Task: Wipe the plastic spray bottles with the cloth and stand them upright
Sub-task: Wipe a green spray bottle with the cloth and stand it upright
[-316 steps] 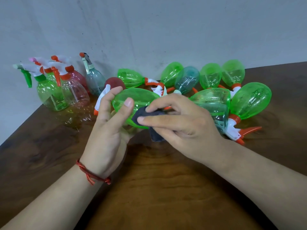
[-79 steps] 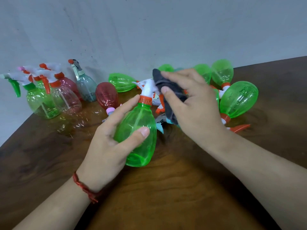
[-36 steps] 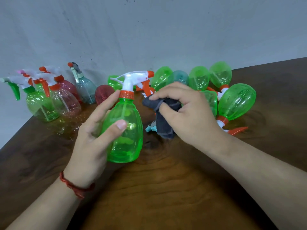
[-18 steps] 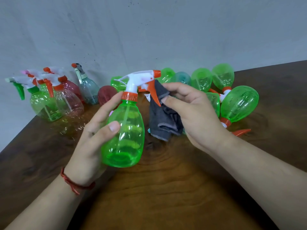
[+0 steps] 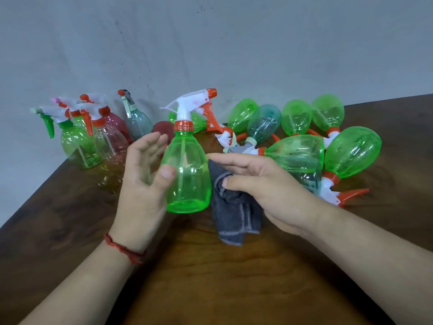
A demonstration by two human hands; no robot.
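Open tabletop [image 5: 210,289] in front; bottle clutter [image 5: 296,117] behind.

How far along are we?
Done: a cluster of translucent spray bottles stands upright far left. In hand: a green plastic spray bottle, upright between the open left hand and the right hand pinching the dark grey cloth. Left: mostly green bottles lying on their sides.

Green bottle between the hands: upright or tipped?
Upright: the green bottle has its base down on the table, trigger head on top. The left hand beside it is open.
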